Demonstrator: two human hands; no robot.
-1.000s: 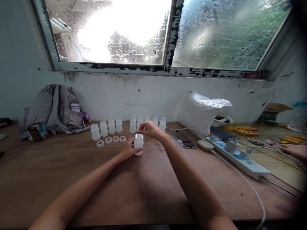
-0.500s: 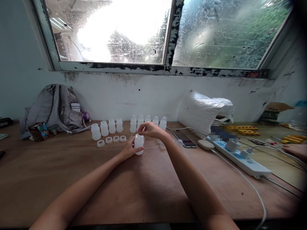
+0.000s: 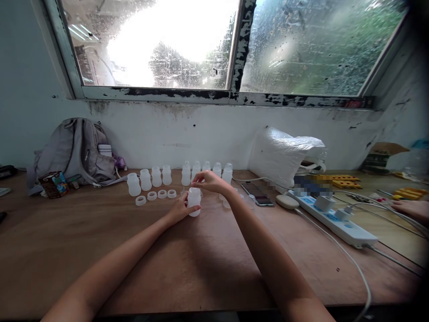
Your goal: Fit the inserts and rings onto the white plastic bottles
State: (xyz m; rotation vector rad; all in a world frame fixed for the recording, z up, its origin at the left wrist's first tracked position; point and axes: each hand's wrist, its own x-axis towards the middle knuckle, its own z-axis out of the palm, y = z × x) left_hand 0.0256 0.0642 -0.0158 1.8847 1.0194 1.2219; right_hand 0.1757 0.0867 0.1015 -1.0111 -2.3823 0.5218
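Little has moved since the earlier frame: your right hand (image 3: 208, 180) has shifted only slightly above the bottle (image 3: 194, 205), which stays upright on the table (image 3: 150, 264) in front of you, its base apparently resting on the wood. Your left hand (image 3: 178, 210) is closed around its side, thumb across the near face and fingers on the far side; that low wrap likely steadies it while leaving the mouth free for your other hand. Your right fingers are drawn together in a pinch just over the mouth, but you cannot tell from this view whether they grip a small part or only each other. Behind and to your left, four open bottles (image 3: 145, 180) stand in a row with four white rings (image 3: 152, 196) lying in front of them, probably spaced so each is easy to pick out singly. Dome-topped bottles (image 3: 186, 174) stand beyond your right hand, and clear pieces (image 3: 250, 202) lie near the phone (image 3: 257, 194), partly screened by your right forearm. Your left forearm comes in low from the left, the wrist nearly straight; your right one reaches in from the right, with the wrist raised and bent so the fingertips point inward and down.
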